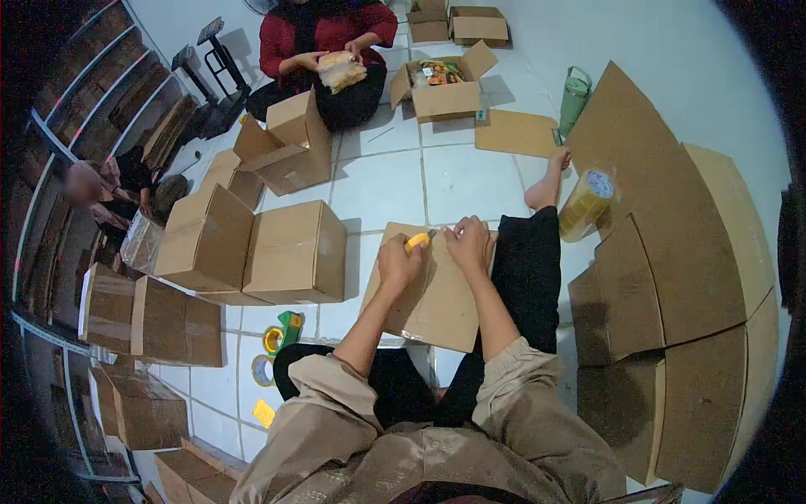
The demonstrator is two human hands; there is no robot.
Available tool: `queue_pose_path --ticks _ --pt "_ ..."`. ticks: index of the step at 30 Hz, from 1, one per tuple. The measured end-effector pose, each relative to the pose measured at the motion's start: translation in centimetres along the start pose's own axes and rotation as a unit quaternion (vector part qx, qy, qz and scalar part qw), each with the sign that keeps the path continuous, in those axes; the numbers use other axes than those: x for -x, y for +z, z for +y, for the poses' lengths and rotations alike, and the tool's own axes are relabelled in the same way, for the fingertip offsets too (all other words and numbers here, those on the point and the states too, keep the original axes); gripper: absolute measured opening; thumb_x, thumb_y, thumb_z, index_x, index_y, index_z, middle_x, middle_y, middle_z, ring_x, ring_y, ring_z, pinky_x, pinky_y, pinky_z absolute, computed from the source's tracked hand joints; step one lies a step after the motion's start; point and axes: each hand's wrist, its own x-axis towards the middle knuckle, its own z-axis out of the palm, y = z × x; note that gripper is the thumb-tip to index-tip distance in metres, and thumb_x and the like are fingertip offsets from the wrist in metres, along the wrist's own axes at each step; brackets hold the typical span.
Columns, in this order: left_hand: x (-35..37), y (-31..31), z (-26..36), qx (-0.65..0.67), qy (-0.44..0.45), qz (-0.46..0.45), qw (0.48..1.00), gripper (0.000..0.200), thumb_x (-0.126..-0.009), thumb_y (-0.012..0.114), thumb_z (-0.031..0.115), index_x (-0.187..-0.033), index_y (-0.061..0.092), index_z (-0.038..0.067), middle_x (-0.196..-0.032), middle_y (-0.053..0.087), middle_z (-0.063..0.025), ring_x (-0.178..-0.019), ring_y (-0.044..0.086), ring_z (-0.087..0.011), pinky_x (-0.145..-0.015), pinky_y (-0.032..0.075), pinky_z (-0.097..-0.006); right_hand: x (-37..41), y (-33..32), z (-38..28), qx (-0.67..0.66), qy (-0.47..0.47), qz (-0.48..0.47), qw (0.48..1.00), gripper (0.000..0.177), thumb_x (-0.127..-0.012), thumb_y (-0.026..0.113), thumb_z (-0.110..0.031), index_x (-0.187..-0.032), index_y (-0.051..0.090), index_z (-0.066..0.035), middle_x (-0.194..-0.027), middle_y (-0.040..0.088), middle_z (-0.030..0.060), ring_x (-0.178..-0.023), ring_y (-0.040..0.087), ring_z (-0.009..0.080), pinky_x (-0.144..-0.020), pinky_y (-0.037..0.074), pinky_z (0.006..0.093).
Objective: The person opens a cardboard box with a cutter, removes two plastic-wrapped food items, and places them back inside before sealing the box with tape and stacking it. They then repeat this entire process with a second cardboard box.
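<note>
My left hand [400, 265] is closed around a yellow utility knife [417, 242], whose dark front end points toward my right hand. Just beside that end, my right hand [470, 245] has its fingers pinched together, on something too small to make out. Under both hands lies a flat piece of cardboard [437, 307], resting by my legs, with a shiny strip of tape on its near edge. A green tape dispenser [290, 326] stands on the floor to the left, with a roll of tape [263, 370] near it.
Closed cardboard boxes [295, 252] stand at left. Large cardboard sheets [663, 244] lean at right, beside a stack of tape rolls [585, 206] and a green bottle [575, 102]. A person in red [327, 42] holds a wrapped package [341, 71]; another person [126, 185] sits far left.
</note>
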Motion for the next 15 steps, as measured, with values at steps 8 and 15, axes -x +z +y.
queue_pose_path --ticks 8,15 --pt "0.0 -0.1 2.4 -0.066 0.013 -0.006 0.998 0.029 -0.076 0.064 0.025 -0.083 0.062 -0.003 -0.078 0.063 -0.0234 -0.078 0.061 -0.0386 -0.070 0.048 -0.0446 0.0 0.3 0.3 -0.004 -0.002 0.009 1.000 0.021 -0.072 0.068 -0.027 -0.071 0.060 -0.007 -0.082 0.057 0.0086 -0.086 0.053 0.0258 -0.079 0.033 0.0400" --pt "0.4 0.2 3.1 -0.078 -0.003 -0.001 0.997 0.027 -0.076 0.064 0.023 -0.082 0.061 -0.003 -0.076 0.062 -0.0241 -0.076 0.061 -0.0390 -0.067 0.048 -0.0464 -0.1 0.6 0.4 -0.018 -0.001 0.017 1.000 0.019 -0.071 0.068 -0.024 -0.070 0.060 -0.007 -0.081 0.057 0.0091 -0.085 0.053 0.0259 -0.078 0.033 0.0400"
